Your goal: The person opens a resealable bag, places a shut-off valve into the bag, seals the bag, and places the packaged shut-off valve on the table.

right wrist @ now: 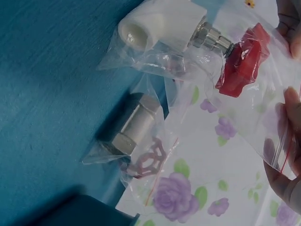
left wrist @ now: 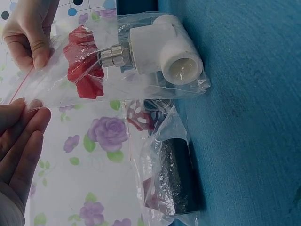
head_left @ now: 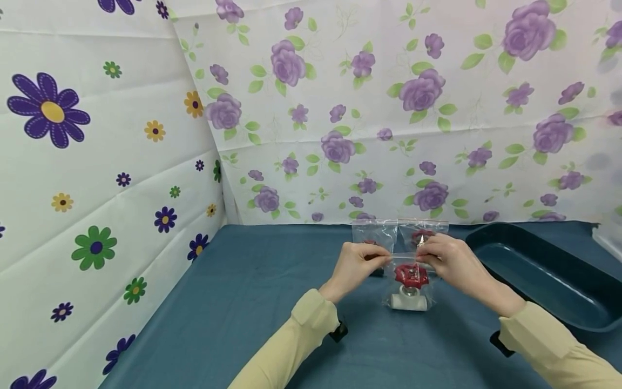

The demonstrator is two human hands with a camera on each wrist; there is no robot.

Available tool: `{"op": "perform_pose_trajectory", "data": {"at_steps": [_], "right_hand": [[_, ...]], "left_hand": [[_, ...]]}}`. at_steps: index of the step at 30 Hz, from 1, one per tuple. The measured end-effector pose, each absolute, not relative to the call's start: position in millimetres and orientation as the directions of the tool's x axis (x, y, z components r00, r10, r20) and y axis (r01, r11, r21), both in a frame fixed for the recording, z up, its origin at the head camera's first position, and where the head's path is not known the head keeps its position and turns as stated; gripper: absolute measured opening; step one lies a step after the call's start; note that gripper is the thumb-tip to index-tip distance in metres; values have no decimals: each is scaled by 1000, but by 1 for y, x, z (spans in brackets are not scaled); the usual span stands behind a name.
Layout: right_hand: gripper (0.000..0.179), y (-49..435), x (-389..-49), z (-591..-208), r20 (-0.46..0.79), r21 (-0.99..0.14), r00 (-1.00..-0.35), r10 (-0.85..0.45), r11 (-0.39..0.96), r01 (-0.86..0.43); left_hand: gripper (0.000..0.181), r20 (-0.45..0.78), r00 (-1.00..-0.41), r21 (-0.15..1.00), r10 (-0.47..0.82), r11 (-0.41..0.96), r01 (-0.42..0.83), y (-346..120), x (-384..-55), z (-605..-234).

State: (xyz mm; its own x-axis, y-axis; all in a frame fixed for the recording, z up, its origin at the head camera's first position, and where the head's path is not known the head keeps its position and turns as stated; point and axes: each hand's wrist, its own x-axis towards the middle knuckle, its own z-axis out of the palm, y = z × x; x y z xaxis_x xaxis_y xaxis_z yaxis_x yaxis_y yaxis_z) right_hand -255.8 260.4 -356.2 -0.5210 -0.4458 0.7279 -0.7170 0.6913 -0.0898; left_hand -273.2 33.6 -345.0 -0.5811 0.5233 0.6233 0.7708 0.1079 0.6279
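A clear zip bag (head_left: pixel 389 296) stands upright on the blue cloth, pinched along its top edge by both hands. My left hand (head_left: pixel 357 265) grips the top left side between thumb and fingers; my right hand (head_left: pixel 452 262) pinches the top right side. Inside the bag is a stop valve with a white tee-shaped body (left wrist: pixel 150 49), a metal stem (left wrist: pixel 115 56) and a red handwheel (left wrist: pixel 84 63). In the right wrist view, a red line runs along the bag's seal (right wrist: pixel 288 153) by the fingers.
Behind stand two more clear bags: one with a black valve body (left wrist: pixel 176 176), the other with a metal valve body (right wrist: pixel 134 125) and a red handwheel (right wrist: pixel 150 160). A dark oblong basin (head_left: pixel 534 270) lies at right, a translucent container (head_left: pixel 607 240) beyond it. Flowered sheets (head_left: pixel 311 108) hang behind.
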Motion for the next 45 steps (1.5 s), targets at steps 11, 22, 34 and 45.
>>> {"op": "perform_pose_trajectory", "data": {"at_steps": [11,22,34,45], "right_hand": [[25,275,-250,-357,600,-332,-706,-376,686,-647],[24,278,-253,-361,666,-320,-660,-348,666,-674],[28,271,-252,-362,733,-247,-597,-325,691,-680],[23,283,-248,-363,600,-385,-748,-284,718,-581]], "left_hand": [[10,622,-587,636,518,102,765,36,-283,-359],[12,639,-569,600,517,129,790,39,-300,-377],[10,642,-564,613,519,94,784,39,-299,-376],[9,628,-588,632,510,105,768,34,-273,-349]]}}
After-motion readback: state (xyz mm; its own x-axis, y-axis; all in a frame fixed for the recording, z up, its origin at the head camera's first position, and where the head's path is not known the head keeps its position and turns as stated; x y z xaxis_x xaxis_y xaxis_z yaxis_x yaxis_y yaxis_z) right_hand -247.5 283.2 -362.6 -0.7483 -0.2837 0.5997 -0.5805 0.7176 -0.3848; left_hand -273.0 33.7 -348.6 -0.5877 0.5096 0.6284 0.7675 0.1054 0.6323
